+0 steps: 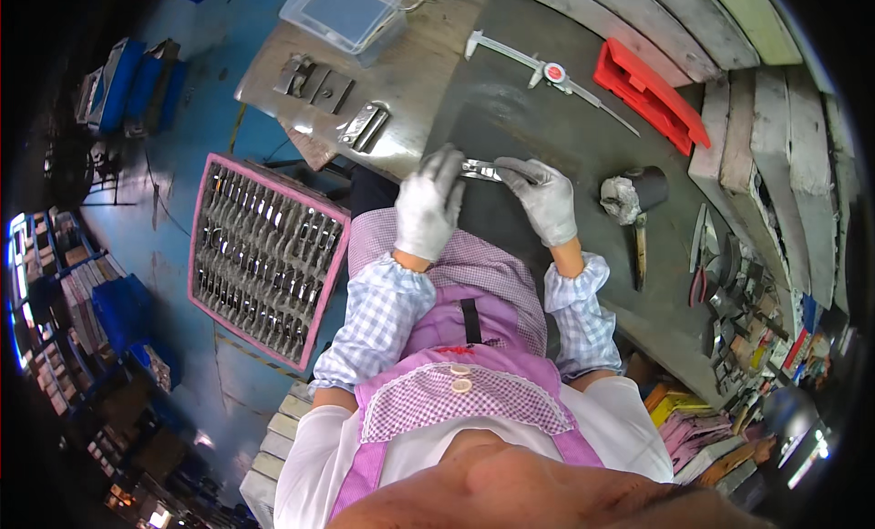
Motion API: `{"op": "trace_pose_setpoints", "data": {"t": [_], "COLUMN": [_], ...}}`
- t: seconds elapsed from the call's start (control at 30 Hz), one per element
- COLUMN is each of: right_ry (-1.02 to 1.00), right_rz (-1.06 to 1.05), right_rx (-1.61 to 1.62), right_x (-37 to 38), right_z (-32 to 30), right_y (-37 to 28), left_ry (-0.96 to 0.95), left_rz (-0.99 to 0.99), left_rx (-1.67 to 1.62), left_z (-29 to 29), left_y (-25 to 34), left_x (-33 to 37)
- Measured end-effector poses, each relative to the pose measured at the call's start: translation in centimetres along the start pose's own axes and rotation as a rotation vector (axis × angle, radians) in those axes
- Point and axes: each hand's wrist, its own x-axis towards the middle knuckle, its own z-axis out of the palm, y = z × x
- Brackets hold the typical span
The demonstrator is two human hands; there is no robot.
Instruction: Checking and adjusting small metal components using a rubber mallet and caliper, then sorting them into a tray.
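Observation:
A small, shiny metal part [481, 170], long and narrow with gaps in it, spans the space between my hands above the dark tabletop. My left hand [428, 201], in a white-grey glove, grips its left end. On the other end, the gloved fingers of my right hand [540, 199] are closed. Its exact kind is unclear, as my fingers cover both ends. To the left of my left hand, a shiny slotted metal block [365, 126] sits on the steel-topped bench, with a metal fixture [314, 82] behind it.
A pink-rimmed tray [340, 265] of several rows of shiny metal parts stands at left. Farther back are a clear plastic box [342, 19], a dial caliper [553, 72] and a red plastic holder [649, 96]. At right lie a hammer [640, 256], a dark cylinder [649, 188] and scissors [699, 260].

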Motion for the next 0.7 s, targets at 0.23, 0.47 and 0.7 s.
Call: {"op": "trace_pose_setpoints", "data": {"t": [0.23,0.47,0.7], "right_ry": [0.469,0.504,0.497], "right_rz": [-0.541,-0.499,-0.533], "right_rx": [-0.281,-0.226,-0.166], "right_x": [-1.1,-1.0,-1.2], "right_z": [0.8,1.3,0.1], "right_y": [9.1,9.0,8.1], "left_ry": [-0.012,-0.006,0.003], "left_rz": [0.059,0.048,0.058], "left_rx": [0.236,0.249,0.292], "left_z": [4.2,4.7,4.6], "left_y": [0.3,0.6,0.8], "left_x": [-1.4,-1.5,-1.3]}}
